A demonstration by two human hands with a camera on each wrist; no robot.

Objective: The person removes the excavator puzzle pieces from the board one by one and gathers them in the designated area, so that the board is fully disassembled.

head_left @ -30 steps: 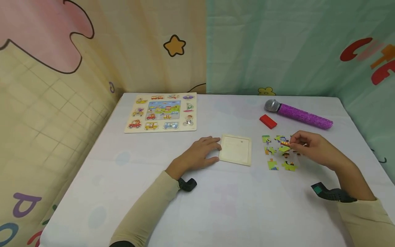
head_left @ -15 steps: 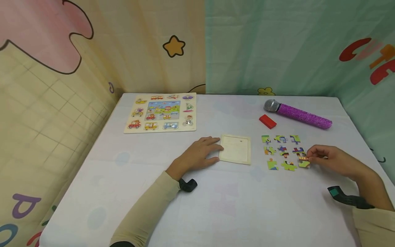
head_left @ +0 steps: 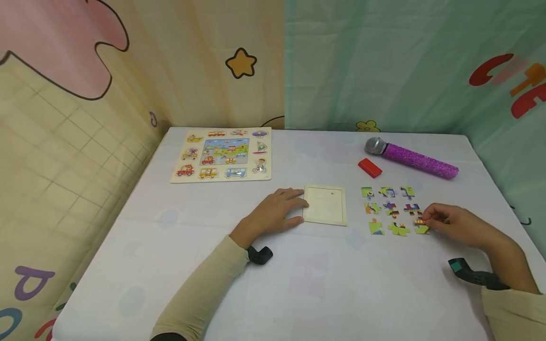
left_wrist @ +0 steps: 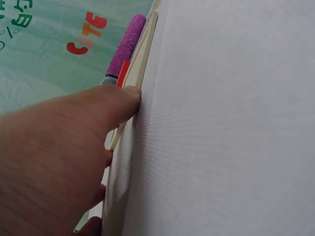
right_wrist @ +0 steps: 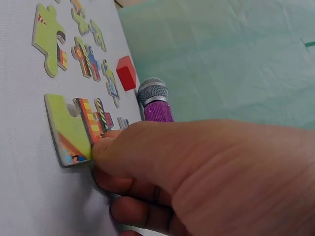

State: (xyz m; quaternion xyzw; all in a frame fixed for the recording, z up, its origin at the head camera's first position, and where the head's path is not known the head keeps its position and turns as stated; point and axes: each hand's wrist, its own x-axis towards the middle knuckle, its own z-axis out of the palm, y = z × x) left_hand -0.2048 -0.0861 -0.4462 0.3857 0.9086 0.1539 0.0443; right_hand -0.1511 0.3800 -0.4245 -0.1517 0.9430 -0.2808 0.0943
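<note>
My right hand (head_left: pixel 454 225) pinches the edge of a green, red and yellow jigsaw piece (right_wrist: pixel 69 130) between thumb and index finger. That piece lies at the near right corner of a loose grid of several jigsaw pieces (head_left: pixel 399 229) on the white table. In the right wrist view, the thumb covers part of its edge. My left hand (head_left: pixel 273 211) lies on the table with relaxed fingers, its fingertips touching the left edge of a square wooden puzzle frame (head_left: pixel 325 206). From the left wrist view, the thumb presses against the frame's side.
A red block (head_left: pixel 370 167) and a purple glittery microphone (head_left: pixel 420 160) lie behind the pieces. A wooden picture puzzle board (head_left: pixel 266 173) with vehicles sits at the back left. Printed curtains (head_left: pixel 375 61) stand behind the table.
My right hand has moved right and nearer with the jigsaw piece, which now lies at the grid's near right corner. The left hand has stayed at the frame.
</note>
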